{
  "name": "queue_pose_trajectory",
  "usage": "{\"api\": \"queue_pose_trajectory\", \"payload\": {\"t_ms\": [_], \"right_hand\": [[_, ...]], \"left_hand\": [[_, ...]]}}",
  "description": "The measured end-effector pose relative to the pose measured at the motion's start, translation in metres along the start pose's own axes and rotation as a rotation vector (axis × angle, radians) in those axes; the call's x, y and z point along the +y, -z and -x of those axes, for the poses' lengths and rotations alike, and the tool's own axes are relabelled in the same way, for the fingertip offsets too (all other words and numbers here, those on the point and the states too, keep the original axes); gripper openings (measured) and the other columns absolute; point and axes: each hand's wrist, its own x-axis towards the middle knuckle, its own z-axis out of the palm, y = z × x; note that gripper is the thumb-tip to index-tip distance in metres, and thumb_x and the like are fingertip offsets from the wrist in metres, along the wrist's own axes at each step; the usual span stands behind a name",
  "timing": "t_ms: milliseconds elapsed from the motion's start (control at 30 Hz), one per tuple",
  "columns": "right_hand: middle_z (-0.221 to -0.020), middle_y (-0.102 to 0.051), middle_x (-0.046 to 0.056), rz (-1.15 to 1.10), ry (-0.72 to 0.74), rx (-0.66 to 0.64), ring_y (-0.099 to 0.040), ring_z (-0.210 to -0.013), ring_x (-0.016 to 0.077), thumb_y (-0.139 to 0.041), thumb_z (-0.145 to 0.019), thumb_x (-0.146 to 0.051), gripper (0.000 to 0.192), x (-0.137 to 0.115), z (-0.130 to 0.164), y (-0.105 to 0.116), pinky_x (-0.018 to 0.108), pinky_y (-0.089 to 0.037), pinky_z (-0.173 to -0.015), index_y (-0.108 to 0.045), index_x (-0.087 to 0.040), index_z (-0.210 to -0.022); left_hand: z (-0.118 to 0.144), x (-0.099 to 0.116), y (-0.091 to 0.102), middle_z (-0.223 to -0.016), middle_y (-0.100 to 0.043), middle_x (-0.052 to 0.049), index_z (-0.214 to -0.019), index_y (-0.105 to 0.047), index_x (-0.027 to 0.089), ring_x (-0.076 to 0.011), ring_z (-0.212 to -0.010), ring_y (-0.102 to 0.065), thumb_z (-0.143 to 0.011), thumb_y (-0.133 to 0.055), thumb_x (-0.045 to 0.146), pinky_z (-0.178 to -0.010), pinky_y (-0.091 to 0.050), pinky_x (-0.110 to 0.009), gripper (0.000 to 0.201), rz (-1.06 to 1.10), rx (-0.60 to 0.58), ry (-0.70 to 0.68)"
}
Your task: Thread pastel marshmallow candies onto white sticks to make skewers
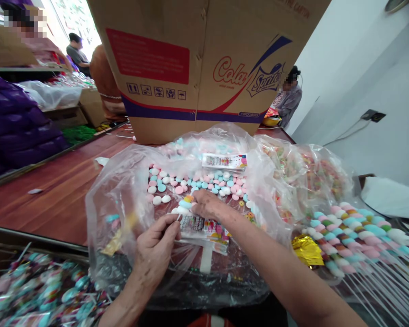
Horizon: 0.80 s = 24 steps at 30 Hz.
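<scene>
My left hand [160, 240] pinches a thin white stick between thumb and forefinger. White, blue and yellow-orange marshmallow pieces are bunched at the stick's end, making a marshmallow skewer [185, 205]. My right hand [206, 203] reaches across from the right, its fingers closed against these pieces; the fingertips are partly hidden. Just below both hands lies a stack of printed wrappers [204, 229]. Loose pink, white and blue marshmallows [204, 183] spread out behind my hands on clear plastic sheeting [117, 181]. A second wrapper stack [225, 161] rests behind them.
A large cardboard carton [163, 109] stands at the back. Finished marshmallow skewers [357, 231] lie at right beside gold foil [306, 250] and clear bags of gummies [303, 172]. A box of wrapped sweets [47, 286] is at lower left. Other people [289, 100] sit farther back.
</scene>
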Motion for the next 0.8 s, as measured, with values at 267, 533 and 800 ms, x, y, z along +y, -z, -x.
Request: {"api": "queue_pose_trajectory", "payload": {"t_ms": [267,533,800], "right_hand": [[-0.07,-0.063,-0.003,-0.93,0.023,0.276,-0.058,-0.061,0.0123,-0.066,-0.068,-0.03,0.023,0.046,0.029,0.016,0.025,-0.049,-0.058,-0.057,-0.019,-0.087],[-0.073,-0.069,-0.003,-1.247,0.045,0.368,-0.064,-0.066,0.0111,-0.081,-0.059,-0.035,0.034,0.055,0.058,0.016,0.026,-0.055,-0.067,-0.063,-0.019,-0.082],[-0.075,-0.066,-0.003,-1.176,0.104,0.447,-0.063,-0.066,0.0117,-0.075,-0.069,-0.033,0.029,0.065,0.059,0.005,0.024,-0.051,-0.064,-0.062,-0.019,-0.091]], "left_hand": [[-0.002,-0.005,-0.002,-0.06,-0.062,0.003,-0.088,-0.074,0.019,-0.0143,-0.058,-0.057,-0.082,-0.059,0.038,-0.056,-0.046,-0.022,0.025,-0.288,-0.143,-0.11],[-0.003,-0.004,-0.018,-0.081,-0.077,0.0,-0.09,-0.077,0.022,-0.0191,-0.073,-0.069,-0.085,-0.053,0.035,-0.064,-0.051,-0.025,0.027,-0.439,-0.224,-0.189],[-0.003,-0.006,-0.026,-0.085,-0.08,-0.003,-0.091,-0.076,0.021,-0.0213,-0.076,-0.074,-0.084,-0.053,0.032,-0.07,-0.055,-0.028,0.027,-0.477,-0.178,-0.311]]}}
